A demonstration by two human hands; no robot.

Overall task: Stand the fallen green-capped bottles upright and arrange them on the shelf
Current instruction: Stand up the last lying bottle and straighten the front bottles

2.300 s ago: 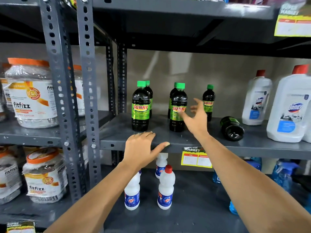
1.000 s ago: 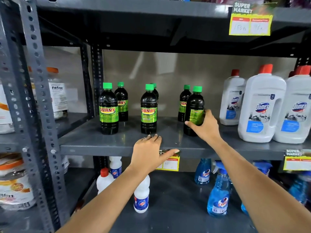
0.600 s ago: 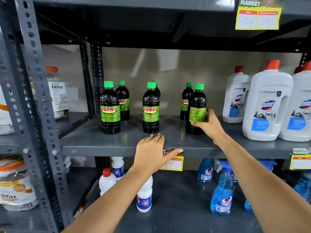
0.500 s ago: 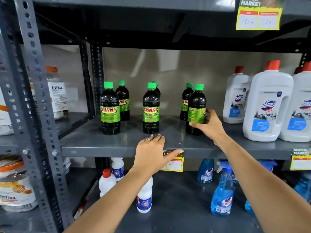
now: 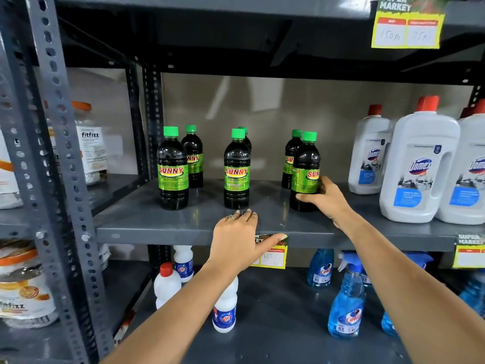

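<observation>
Since a moment ago, the right-hand dark green-capped plastic bottle [image 5: 305, 177] has turned, its label now facing more forward. Nearer, the left hand [image 5: 240, 241] rests flat, open, on the grey metal shelf [image 5: 168, 227]; the right hand [image 5: 324, 197] clasps the bottle's base. Best finish by twisting gently, squaring it with its row.

"SUNNY" on green-capped bottles [image 5: 173, 170]; "Domex" on white jugs [image 5: 418, 166]; "fitfizz" on jar [image 5: 90, 143]; "SUPER MARKET" on price tag [image 5: 407, 22]; "Colin" on spray bottle [image 5: 346, 311].
</observation>
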